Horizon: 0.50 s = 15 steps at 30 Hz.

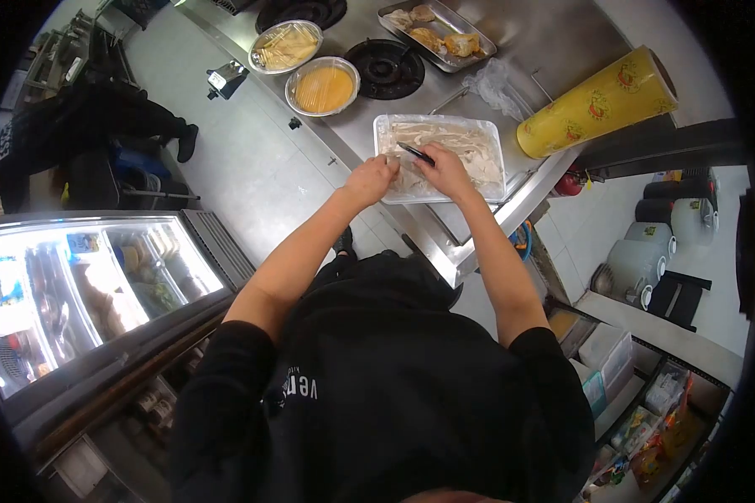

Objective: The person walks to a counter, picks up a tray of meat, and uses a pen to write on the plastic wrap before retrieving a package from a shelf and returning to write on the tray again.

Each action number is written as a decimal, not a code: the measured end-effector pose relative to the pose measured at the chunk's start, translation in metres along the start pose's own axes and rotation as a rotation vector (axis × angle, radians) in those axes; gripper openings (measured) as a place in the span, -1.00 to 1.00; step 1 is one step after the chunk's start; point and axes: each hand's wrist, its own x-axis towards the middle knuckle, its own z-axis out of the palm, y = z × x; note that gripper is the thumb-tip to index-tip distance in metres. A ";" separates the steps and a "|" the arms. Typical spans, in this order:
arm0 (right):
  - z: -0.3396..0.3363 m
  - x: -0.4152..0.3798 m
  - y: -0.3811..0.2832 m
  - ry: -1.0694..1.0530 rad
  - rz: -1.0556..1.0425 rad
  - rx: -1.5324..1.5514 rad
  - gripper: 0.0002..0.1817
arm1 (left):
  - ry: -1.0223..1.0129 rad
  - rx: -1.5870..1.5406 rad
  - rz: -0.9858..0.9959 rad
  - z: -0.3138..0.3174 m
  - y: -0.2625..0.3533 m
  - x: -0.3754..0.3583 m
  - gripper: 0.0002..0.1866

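Note:
A white rectangular tub (488, 134) of pale, creamy food sits on the steel counter, with clear film over it. My left hand (372, 181) is closed at the tub's left edge; its fingers seem to pinch the film there, but what they hold is too small to name. My right hand (446, 173) is over the middle of the tub, its fingers wrapped round a black pen-like object (416, 152) that points up and to the left.
Two film-covered bowls, one with pale strips (285, 46) and one orange (323, 89), stand beside a black burner (385, 70). Behind are a metal tray of food (466, 60) and crumpled plastic (494, 87). A large yellow film roll (597, 102) lies right. Another person (84, 126) is far left.

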 end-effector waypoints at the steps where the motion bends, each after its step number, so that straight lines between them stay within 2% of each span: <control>1: 0.000 0.000 0.000 -0.015 0.019 0.006 -0.80 | 0.000 -0.056 -0.055 0.004 0.000 0.000 -0.86; 3: 0.000 0.001 0.000 -0.030 0.038 0.013 -0.79 | -0.001 -0.110 -0.110 0.016 -0.001 -0.001 -0.85; 5: 0.001 0.000 0.001 0.006 0.010 0.004 -0.79 | 0.138 -0.316 -0.229 0.025 0.003 -0.004 -0.76; 6: 0.001 -0.001 0.002 0.007 0.012 0.005 -0.79 | 0.136 -0.316 -0.228 0.027 0.005 -0.006 -0.76; 8: 0.001 0.000 0.005 0.004 -0.022 -0.005 -0.79 | 0.261 -0.597 -0.396 0.031 0.006 -0.008 -0.65; 9: 0.001 0.000 0.006 0.003 -0.022 -0.004 -0.79 | 0.261 -0.596 -0.397 0.038 0.004 -0.008 -0.65; 11: 0.002 0.001 0.006 0.006 -0.027 -0.017 -0.80 | 0.269 -0.874 -0.651 0.040 0.005 -0.009 -0.60; 12: 0.002 0.001 0.005 0.005 -0.029 -0.016 -0.80 | 0.271 -0.873 -0.652 0.037 0.009 -0.009 -0.60; 14: 0.001 0.001 0.004 0.006 -0.020 -0.022 -0.80 | 0.182 -1.048 -0.865 0.029 0.017 -0.010 -0.58; 15: 0.000 0.001 0.003 0.006 -0.020 -0.022 -0.80 | 0.182 -1.048 -0.865 0.034 0.015 -0.010 -0.58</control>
